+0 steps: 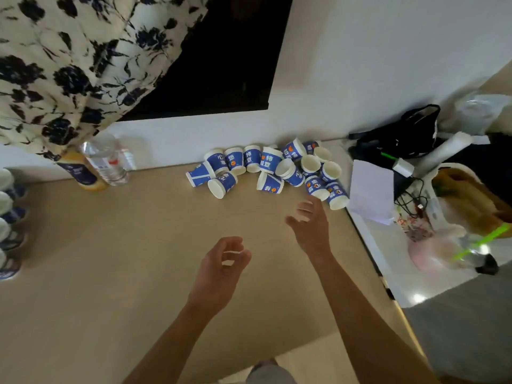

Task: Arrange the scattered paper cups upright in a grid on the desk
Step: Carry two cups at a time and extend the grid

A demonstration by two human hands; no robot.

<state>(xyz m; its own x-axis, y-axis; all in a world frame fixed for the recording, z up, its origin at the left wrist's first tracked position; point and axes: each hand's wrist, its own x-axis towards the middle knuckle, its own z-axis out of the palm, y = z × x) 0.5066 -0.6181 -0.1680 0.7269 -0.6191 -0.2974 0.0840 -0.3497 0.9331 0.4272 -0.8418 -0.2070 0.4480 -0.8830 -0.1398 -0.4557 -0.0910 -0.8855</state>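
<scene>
Several blue-and-white paper cups point(270, 169) lie scattered at the back of the tan desk point(124, 245) against the wall, some tipped over, some upside down, a few upright. More cups point(11, 217) stand in a column at the far left edge, cut off by the frame. My right hand point(310, 225) hovers open just in front of the pile's right end, fingers spread, a short way from the nearest cup point(336, 196). My left hand point(224, 261) hangs over the desk's middle with loosely curled fingers, holding nothing.
A clear water bottle point(106, 159) and a yellow bottle point(83, 173) stand at the back left under a floral curtain point(69, 65). Right of the desk's edge lie white paper point(370, 187), a black bag point(410, 134), cables and plastic bags.
</scene>
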